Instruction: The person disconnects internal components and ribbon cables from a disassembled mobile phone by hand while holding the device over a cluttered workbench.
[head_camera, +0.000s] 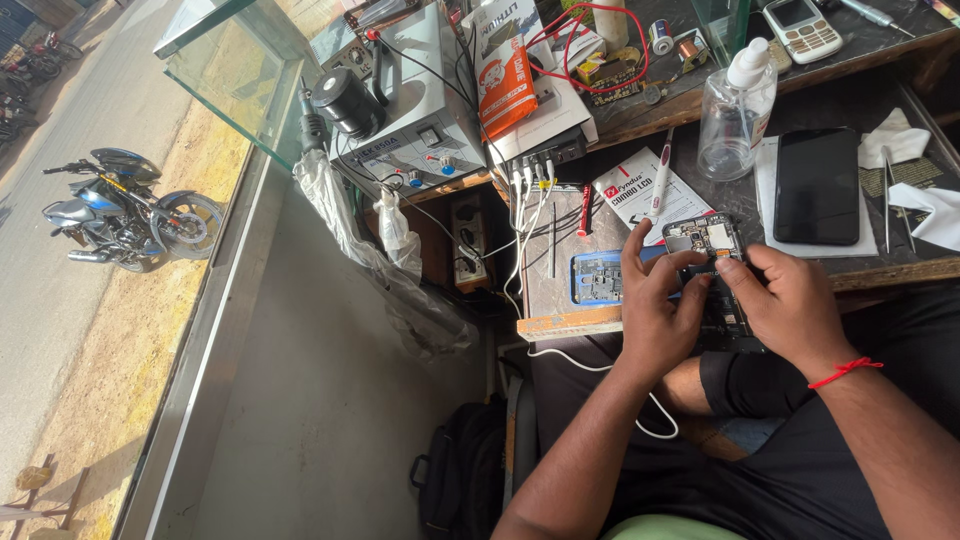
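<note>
At the near edge of a cluttered repair bench (700, 285), both hands hold an opened phone (708, 240) with its back cover off and its circuit boards exposed. The left hand (655, 305) curls around the phone's left side, fingers bent and closed against the casing, thumb pressing on the lower part of the exposed interior. The right hand (790, 305) grips the right side, its fingers folded under the body and its thumb laid across the boards, tip close to the left thumb; a red thread (845, 371) circles the right wrist. The phone rests tilted over the bench edge, above the person's lap. Just left of the hands lies a blue phone frame (598, 277), partly hidden by the left fingers. Behind the hands sits a white printed package (640, 190) with a white-and-pink pen-shaped tool (661, 172) across it. To the right, a dark phone (817, 185) lies face down on white paper, with a clear plastic bottle (735, 115) standing beside it and white tissues (905, 170) further right. On the upper shelf stand a grey rework station (410, 100) and a keypad phone (803, 28). White cables (530, 215) hang down from a multi-port charger. Beyond the glass pane, a motorcycle (125, 210) is parked on the road.
</note>
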